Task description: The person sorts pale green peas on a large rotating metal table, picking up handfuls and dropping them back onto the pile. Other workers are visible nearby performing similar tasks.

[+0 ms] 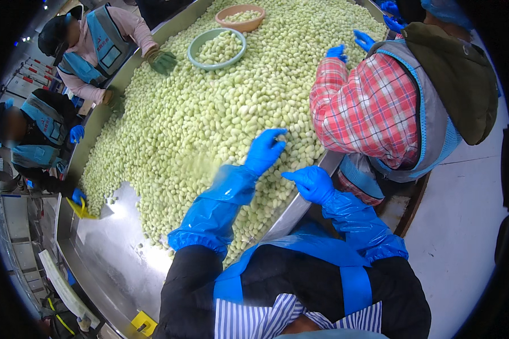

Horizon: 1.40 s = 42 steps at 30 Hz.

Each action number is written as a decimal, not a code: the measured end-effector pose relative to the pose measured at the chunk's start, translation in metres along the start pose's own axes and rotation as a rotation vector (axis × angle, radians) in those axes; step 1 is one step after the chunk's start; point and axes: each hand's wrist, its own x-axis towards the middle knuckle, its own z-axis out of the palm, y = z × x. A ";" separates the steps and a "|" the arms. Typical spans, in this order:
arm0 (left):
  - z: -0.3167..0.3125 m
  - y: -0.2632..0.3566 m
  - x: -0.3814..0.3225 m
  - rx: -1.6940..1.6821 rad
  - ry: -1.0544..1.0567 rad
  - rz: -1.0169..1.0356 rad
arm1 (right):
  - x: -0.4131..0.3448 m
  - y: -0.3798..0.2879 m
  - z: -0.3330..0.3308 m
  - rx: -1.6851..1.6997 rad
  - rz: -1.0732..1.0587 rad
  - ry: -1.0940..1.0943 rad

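Small pale green oval fruits [174, 127], their exact kind unclear, lie heaped over a large steel sorting table [106, 250]. My left hand [264, 152], in a blue glove and plastic sleeve, is over the heap. Its fingers curl near a fruit at the fingertips, and whether they grip it is unclear. Nearer the table's rim is my right hand [311, 183], also gloved in blue, with thumb and fingers drawn together and pointing at the left hand. Whatever may be between those fingers is hidden.
A green plastic basin [191, 55] and an orange basin [261, 20], both holding fruits, stand on the heap. A co-worker in a plaid shirt [373, 110] is close on the right. Others stand across the table, one holding a yellow scoop [79, 210]. A yellow object [144, 323] lies at the lower left.
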 end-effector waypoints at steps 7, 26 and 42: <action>-0.120 0.022 0.129 -0.380 0.318 -0.057 | -0.005 0.006 0.012 0.039 -0.013 0.010; -0.088 -0.060 -0.102 0.300 0.413 -0.004 | 0.003 0.001 0.000 0.016 0.001 -0.090; -0.041 -0.095 -0.027 0.216 0.458 0.076 | 0.011 0.002 0.005 0.065 0.046 -0.170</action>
